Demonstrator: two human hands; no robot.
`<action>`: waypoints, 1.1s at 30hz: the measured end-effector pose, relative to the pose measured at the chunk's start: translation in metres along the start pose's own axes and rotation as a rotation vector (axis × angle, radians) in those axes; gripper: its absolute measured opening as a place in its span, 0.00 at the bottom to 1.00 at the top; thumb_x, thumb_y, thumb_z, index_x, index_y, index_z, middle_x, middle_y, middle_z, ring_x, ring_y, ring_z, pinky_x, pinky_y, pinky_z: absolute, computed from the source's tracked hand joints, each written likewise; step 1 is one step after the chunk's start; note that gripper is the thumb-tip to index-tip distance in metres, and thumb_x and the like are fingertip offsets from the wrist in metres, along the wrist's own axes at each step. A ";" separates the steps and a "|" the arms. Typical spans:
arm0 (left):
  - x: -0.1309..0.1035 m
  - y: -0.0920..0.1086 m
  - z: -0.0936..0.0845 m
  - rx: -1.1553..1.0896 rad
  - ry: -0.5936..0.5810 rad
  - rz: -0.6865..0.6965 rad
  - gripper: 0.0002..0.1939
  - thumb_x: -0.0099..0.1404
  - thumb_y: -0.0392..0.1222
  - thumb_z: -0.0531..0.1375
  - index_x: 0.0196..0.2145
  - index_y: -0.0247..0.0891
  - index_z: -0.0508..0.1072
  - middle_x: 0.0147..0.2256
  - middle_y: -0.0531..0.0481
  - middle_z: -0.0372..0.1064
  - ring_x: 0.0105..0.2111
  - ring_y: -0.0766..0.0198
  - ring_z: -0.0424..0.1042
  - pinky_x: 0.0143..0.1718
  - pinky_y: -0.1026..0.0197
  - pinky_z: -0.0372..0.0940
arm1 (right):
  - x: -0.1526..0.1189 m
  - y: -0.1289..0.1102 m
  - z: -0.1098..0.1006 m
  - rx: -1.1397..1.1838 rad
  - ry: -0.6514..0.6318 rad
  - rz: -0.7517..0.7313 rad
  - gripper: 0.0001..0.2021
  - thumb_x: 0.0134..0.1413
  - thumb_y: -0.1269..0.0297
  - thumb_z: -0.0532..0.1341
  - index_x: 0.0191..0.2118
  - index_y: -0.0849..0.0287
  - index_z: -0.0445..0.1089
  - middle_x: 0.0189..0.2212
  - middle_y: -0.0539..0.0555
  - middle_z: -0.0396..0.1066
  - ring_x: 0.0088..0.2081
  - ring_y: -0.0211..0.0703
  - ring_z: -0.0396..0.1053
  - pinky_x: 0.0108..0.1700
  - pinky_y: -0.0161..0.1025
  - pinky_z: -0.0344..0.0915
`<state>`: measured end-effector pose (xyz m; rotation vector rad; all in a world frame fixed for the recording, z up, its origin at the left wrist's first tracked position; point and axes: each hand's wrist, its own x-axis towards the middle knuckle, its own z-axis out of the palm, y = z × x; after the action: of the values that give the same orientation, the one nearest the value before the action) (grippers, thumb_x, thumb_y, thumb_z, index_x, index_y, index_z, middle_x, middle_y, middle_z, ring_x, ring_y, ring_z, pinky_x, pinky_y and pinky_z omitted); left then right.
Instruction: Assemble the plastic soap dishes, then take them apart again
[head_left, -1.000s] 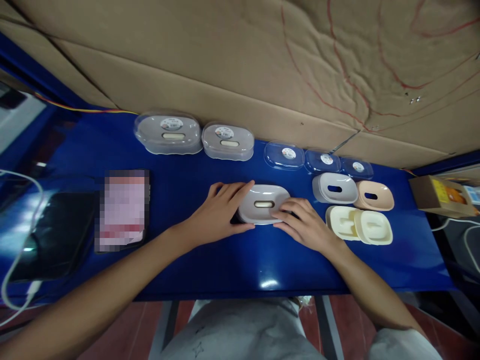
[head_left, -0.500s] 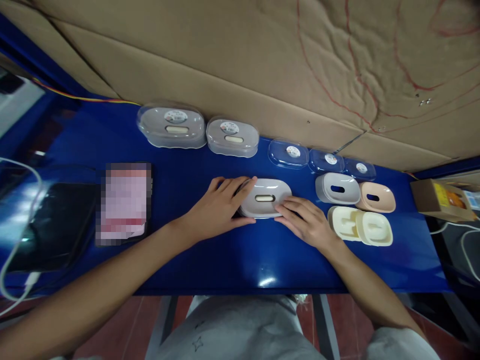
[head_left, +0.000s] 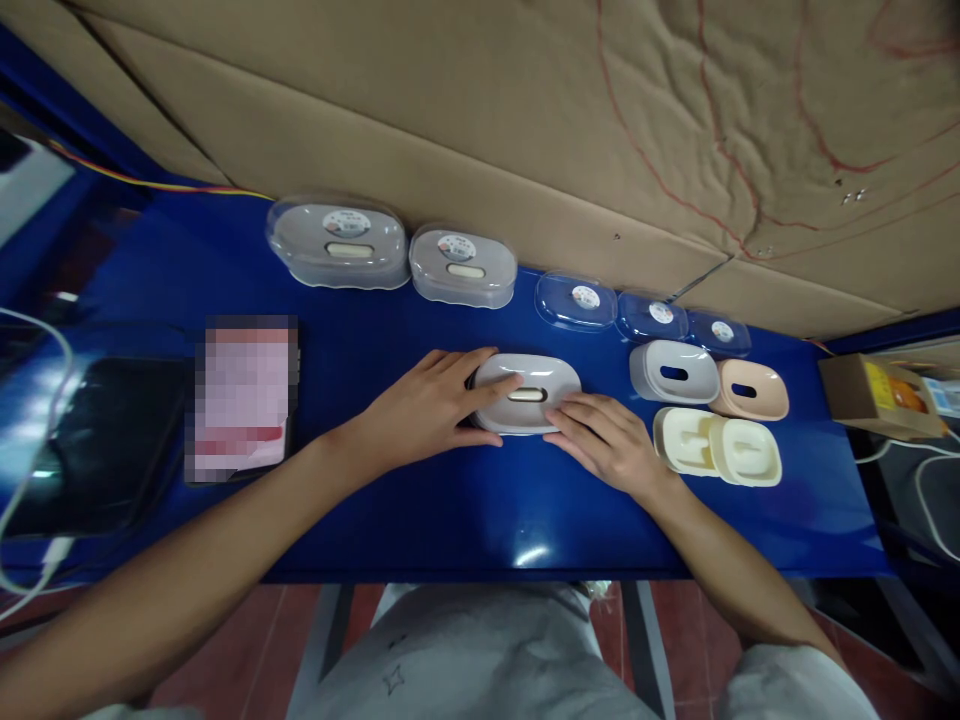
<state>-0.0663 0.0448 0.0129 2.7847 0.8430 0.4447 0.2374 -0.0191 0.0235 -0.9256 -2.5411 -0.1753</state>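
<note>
Halfway along the blue table [head_left: 420, 520], a gray dish [head_left: 556, 376] has the left hand [head_left: 424, 405] and right hand [head_left: 611, 435] clamped on its ends. Lidded boxes [head_left: 337, 235] and lids [head_left: 561, 300] block the back, slotted dishes [head_left: 697, 370] and cream trays [head_left: 750, 465] crowd the right, a phone [head_left: 244, 395] sits left, with table to spare before the front edge [head_left: 465, 576].

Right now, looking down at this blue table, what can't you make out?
All in the head view:
- Left end of the gray dish: behind the left hand.
- Its lower right rim: partly covered by the right hand.
- Print on the lid labels: too small.
- Phone-like device: screen pixelated.
- White cable: cut off by the left edge.
</note>
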 end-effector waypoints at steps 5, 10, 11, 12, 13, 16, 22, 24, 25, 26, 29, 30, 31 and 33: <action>-0.002 -0.004 -0.001 -0.014 0.007 0.035 0.36 0.69 0.54 0.72 0.69 0.45 0.70 0.69 0.25 0.62 0.64 0.34 0.71 0.60 0.36 0.70 | -0.005 -0.001 0.004 -0.014 -0.032 -0.004 0.22 0.69 0.66 0.69 0.65 0.53 0.73 0.47 0.56 0.84 0.53 0.49 0.80 0.55 0.46 0.75; -0.005 -0.003 -0.001 0.029 -0.027 0.045 0.34 0.72 0.52 0.69 0.71 0.44 0.68 0.71 0.25 0.59 0.59 0.35 0.76 0.59 0.35 0.71 | -0.002 -0.006 0.009 -0.130 0.019 -0.065 0.12 0.70 0.66 0.68 0.56 0.54 0.77 0.43 0.54 0.84 0.49 0.47 0.80 0.52 0.45 0.73; -0.006 -0.003 -0.001 0.028 -0.031 0.043 0.34 0.72 0.51 0.69 0.71 0.44 0.67 0.72 0.25 0.58 0.58 0.36 0.77 0.59 0.36 0.71 | -0.001 -0.006 0.009 -0.147 0.034 -0.079 0.11 0.69 0.66 0.68 0.54 0.54 0.77 0.42 0.53 0.84 0.48 0.46 0.80 0.51 0.45 0.72; -0.007 -0.003 -0.001 0.023 -0.032 0.042 0.34 0.73 0.50 0.69 0.71 0.44 0.67 0.73 0.25 0.56 0.58 0.37 0.77 0.59 0.36 0.71 | 0.000 -0.006 0.009 -0.155 0.045 -0.088 0.10 0.69 0.66 0.68 0.53 0.54 0.77 0.42 0.53 0.84 0.47 0.46 0.80 0.50 0.45 0.72; -0.008 -0.003 -0.001 0.013 -0.029 0.041 0.34 0.73 0.49 0.68 0.71 0.44 0.67 0.73 0.25 0.56 0.58 0.37 0.77 0.60 0.36 0.70 | 0.001 -0.006 0.009 -0.153 0.047 -0.090 0.09 0.69 0.66 0.68 0.53 0.54 0.77 0.41 0.53 0.84 0.47 0.46 0.80 0.50 0.45 0.72; -0.008 -0.004 -0.001 -0.021 -0.035 0.027 0.33 0.73 0.49 0.68 0.72 0.45 0.66 0.74 0.27 0.54 0.62 0.36 0.73 0.63 0.36 0.67 | 0.003 -0.005 0.008 -0.108 0.010 -0.069 0.10 0.70 0.66 0.68 0.54 0.52 0.77 0.43 0.52 0.84 0.48 0.46 0.80 0.51 0.45 0.72; -0.005 -0.006 0.001 -0.034 -0.065 0.030 0.31 0.76 0.55 0.65 0.71 0.45 0.67 0.74 0.27 0.54 0.70 0.36 0.64 0.67 0.34 0.62 | 0.001 0.001 0.003 0.081 -0.044 -0.048 0.15 0.70 0.62 0.67 0.59 0.56 0.76 0.47 0.57 0.84 0.49 0.49 0.81 0.50 0.46 0.73; -0.005 -0.005 0.002 -0.041 -0.057 0.020 0.31 0.75 0.56 0.65 0.70 0.45 0.68 0.73 0.27 0.56 0.69 0.37 0.66 0.66 0.35 0.62 | 0.001 0.006 -0.001 0.171 -0.015 0.006 0.16 0.72 0.62 0.64 0.62 0.54 0.75 0.49 0.57 0.83 0.51 0.51 0.81 0.52 0.48 0.74; -0.005 -0.005 0.001 -0.052 -0.054 0.011 0.31 0.75 0.55 0.66 0.70 0.45 0.69 0.72 0.28 0.58 0.68 0.37 0.66 0.66 0.35 0.62 | 0.002 0.010 -0.003 0.198 0.010 0.063 0.17 0.73 0.63 0.62 0.63 0.52 0.74 0.50 0.57 0.83 0.52 0.52 0.80 0.54 0.50 0.75; -0.004 -0.004 0.001 -0.065 -0.051 0.004 0.31 0.74 0.55 0.67 0.69 0.46 0.69 0.71 0.30 0.60 0.67 0.38 0.67 0.66 0.36 0.62 | 0.005 0.015 -0.005 0.198 0.033 0.138 0.19 0.74 0.64 0.60 0.65 0.50 0.72 0.52 0.57 0.82 0.54 0.53 0.80 0.57 0.52 0.74; -0.004 -0.004 -0.002 -0.094 -0.047 0.005 0.30 0.72 0.52 0.69 0.68 0.48 0.71 0.67 0.34 0.64 0.65 0.40 0.68 0.66 0.38 0.62 | 0.019 0.040 -0.009 0.061 0.015 0.384 0.26 0.75 0.62 0.57 0.74 0.51 0.63 0.66 0.63 0.73 0.67 0.61 0.70 0.68 0.62 0.66; -0.004 -0.004 -0.002 -0.094 -0.050 0.009 0.29 0.71 0.52 0.69 0.67 0.48 0.72 0.66 0.34 0.64 0.64 0.40 0.68 0.66 0.38 0.61 | 0.025 0.051 -0.008 0.008 -0.026 0.438 0.29 0.75 0.59 0.57 0.76 0.52 0.58 0.71 0.65 0.66 0.72 0.64 0.64 0.71 0.65 0.62; -0.003 -0.004 -0.003 -0.094 -0.057 0.012 0.29 0.70 0.52 0.70 0.66 0.48 0.73 0.65 0.35 0.65 0.63 0.40 0.69 0.66 0.38 0.61 | 0.030 0.060 -0.007 -0.034 -0.077 0.478 0.32 0.75 0.56 0.57 0.78 0.54 0.53 0.75 0.67 0.59 0.75 0.67 0.59 0.72 0.68 0.59; -0.004 -0.004 -0.004 -0.107 -0.074 0.006 0.32 0.68 0.53 0.72 0.66 0.48 0.72 0.64 0.36 0.65 0.62 0.40 0.69 0.65 0.39 0.60 | 0.037 0.077 -0.003 -0.084 -0.186 0.511 0.37 0.74 0.52 0.58 0.79 0.57 0.48 0.78 0.70 0.51 0.78 0.72 0.51 0.73 0.73 0.53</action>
<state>-0.0726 0.0464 0.0150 2.6884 0.7720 0.3735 0.2621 0.0612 0.0404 -1.6532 -2.3738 -0.0418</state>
